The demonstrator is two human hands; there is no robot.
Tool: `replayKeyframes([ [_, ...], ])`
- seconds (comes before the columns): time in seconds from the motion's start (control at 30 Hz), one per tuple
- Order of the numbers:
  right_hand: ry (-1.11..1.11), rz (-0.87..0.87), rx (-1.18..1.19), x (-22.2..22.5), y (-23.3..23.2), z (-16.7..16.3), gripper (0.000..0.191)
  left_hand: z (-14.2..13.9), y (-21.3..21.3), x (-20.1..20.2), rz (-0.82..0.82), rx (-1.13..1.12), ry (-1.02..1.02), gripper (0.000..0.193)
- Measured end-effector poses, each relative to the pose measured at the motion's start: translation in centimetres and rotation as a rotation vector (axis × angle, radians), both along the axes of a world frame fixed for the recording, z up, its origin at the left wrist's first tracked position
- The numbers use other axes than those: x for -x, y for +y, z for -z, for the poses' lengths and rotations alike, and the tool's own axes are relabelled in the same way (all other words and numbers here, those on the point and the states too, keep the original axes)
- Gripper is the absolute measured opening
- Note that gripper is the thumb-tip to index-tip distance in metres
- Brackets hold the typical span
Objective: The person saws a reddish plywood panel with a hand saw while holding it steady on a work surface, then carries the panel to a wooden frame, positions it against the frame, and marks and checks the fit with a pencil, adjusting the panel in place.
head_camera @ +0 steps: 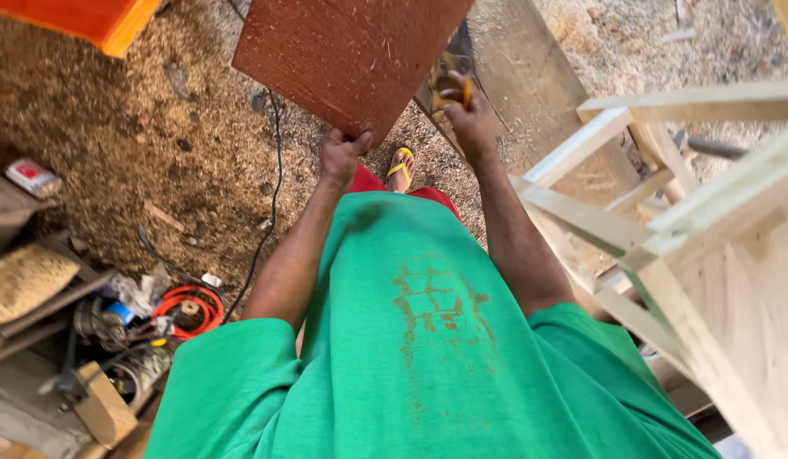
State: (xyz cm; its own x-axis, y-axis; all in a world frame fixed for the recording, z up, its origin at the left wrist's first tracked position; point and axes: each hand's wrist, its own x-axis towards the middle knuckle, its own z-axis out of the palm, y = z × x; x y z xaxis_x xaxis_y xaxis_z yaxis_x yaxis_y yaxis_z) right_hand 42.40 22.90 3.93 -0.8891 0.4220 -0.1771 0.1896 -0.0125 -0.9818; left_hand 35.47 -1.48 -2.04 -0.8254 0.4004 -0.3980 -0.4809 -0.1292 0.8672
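1. A reddish-brown board (347, 59) is held at the top centre of the frame, tilted above the sawdust floor (139, 136); its lower corner is pinched by the left hand (341, 155), fingers curled shut around the edge, seemingly so that the panel is kept steady.
2. A small yellow and black tool (449, 85) is gripped by the right hand (472, 119), closed around it just right of the board's edge, where it can be brought to that edge.
3. A black cable (271, 195) is trailed down the floor left of the left arm.
4. A pale wooden frame (666, 221) is crowded against the right arm at the right of the frame.
5. A coiled orange hose (190, 310) and scattered clutter are seen at lower left; a yellow sandal (401, 167) is planted beneath the board.
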Motion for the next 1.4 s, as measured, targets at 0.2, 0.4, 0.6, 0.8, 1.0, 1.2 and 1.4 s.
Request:
replayKeyframes([
  [0.2,0.128,0.346,0.649,-3.8,-1.6,-1.3,0.028,0.4,-5.1,1.0,0.353,0.088,0.023,0.009],
  [0.4,0.157,0.575,0.725,-9.9,-7.0,-1.3,0.015,-1.1,-9.8,2.6,0.643,0.283,0.065,0.022],
  [0.6,0.255,0.812,0.775,-18.8,-15.7,1.4,0.013,-0.1,-14.2,0.7,0.891,0.361,0.021,0.027],
  [0.8,0.305,1.143,0.849,-30.0,-23.3,2.3,0.015,1.4,-14.1,-4.5,1.189,0.312,0.161,0.036],
  [1.0,0.432,1.247,0.784,-38.0,-26.4,2.5,0.013,0.2,-11.0,-10.9,1.278,0.175,0.207,0.041],
  [1.2,0.525,1.372,0.816,-42.7,-26.3,1.1,0.021,-3.9,-6.7,-16.8,1.244,0.253,0.288,0.025],
  [1.4,0.515,1.32,0.703,-48.1,-25.6,-0.9,0.02,-5.1,-1.6,-22.9,1.087,0.062,0.302,0.015],
])
